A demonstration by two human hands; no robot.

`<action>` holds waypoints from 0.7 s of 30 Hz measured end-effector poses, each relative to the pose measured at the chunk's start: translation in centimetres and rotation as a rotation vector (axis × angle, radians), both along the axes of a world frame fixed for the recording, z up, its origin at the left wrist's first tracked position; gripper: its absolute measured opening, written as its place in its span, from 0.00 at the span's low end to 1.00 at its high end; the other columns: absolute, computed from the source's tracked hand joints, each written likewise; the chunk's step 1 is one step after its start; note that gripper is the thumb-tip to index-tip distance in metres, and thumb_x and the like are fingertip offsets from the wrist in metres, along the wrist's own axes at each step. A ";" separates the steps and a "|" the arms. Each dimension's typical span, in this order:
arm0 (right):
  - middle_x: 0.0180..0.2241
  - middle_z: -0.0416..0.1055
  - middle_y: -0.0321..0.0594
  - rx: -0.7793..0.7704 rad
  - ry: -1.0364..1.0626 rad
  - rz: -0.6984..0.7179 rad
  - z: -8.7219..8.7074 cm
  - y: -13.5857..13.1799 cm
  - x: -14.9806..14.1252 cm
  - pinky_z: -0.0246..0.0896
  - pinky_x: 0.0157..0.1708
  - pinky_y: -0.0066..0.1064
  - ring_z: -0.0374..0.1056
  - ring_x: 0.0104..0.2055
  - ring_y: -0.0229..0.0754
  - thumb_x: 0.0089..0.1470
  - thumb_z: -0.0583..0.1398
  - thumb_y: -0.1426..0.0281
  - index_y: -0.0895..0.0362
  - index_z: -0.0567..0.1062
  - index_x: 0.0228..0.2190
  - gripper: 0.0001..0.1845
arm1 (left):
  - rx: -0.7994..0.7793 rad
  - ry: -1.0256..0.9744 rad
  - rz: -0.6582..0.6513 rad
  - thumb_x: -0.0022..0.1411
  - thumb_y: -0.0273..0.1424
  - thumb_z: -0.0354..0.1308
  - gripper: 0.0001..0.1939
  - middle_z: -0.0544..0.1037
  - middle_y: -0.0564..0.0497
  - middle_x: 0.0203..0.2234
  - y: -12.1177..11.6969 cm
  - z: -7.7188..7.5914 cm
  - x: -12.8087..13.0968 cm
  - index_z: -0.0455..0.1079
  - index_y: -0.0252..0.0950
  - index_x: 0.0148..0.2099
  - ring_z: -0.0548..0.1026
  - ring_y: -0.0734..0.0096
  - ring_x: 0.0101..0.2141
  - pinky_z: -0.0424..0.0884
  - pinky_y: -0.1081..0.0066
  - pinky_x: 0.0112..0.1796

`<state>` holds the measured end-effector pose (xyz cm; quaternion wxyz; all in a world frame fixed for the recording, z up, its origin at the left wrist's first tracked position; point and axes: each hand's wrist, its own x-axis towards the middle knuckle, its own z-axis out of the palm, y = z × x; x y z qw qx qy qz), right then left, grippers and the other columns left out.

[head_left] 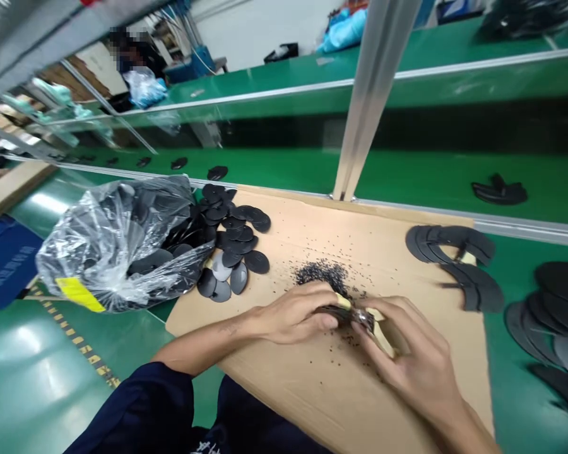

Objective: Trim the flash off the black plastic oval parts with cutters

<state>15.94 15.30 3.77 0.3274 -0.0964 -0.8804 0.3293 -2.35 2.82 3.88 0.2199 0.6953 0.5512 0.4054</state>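
Note:
My left hand (293, 313) and my right hand (407, 347) meet over a cardboard sheet (397, 265), both pinching a small black piece (343, 314) with pale yellow backing strips. Something shiny sits between my fingers, but it is too small to name. Just beyond my left fingers lies a heap of black granules (322, 275), with more crumbs scattered nearby. Further left, loose black discs (239, 239) spill from a clear plastic bag (123, 246). Right of my hands lie stacks of black curved pieces (473, 287).
The sheet rests on a green conveyor with a metal rail (407, 205) and an upright metal post (372, 94). Black pieces lie on the far belt (499, 192). More stacks (549, 315) lie at right. A person (132, 53) stands far back.

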 end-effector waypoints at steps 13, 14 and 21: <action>0.33 0.74 0.41 0.088 0.051 -0.167 0.0 0.5 0.1 0.65 0.34 0.37 0.69 0.33 0.45 0.58 0.62 0.69 0.54 0.73 0.40 0.07 | -0.053 0.487 0.539 0.77 0.36 0.37 0.22 0.77 0.42 0.48 7.3 5.7 -14.9 0.69 0.33 0.57 0.73 0.60 0.49 0.66 0.60 0.53; 0.33 0.74 0.42 0.112 0.042 -0.165 -0.2 0.5 0.2 0.65 0.33 0.37 0.69 0.33 0.45 0.58 0.62 0.69 0.55 0.73 0.41 0.07 | -0.150 0.551 0.575 0.77 0.34 0.39 0.20 0.76 0.42 0.51 8.4 5.6 -16.5 0.67 0.33 0.60 0.71 0.59 0.53 0.65 0.60 0.56; 0.36 0.75 0.43 0.202 -0.048 -0.127 -1.0 0.5 0.5 0.64 0.36 0.37 0.70 0.37 0.46 0.60 0.59 0.72 0.56 0.72 0.43 0.08 | -0.368 0.612 0.643 0.69 0.32 0.58 0.16 0.74 0.43 0.55 12.1 1.8 -20.2 0.70 0.34 0.56 0.72 0.58 0.54 0.69 0.54 0.57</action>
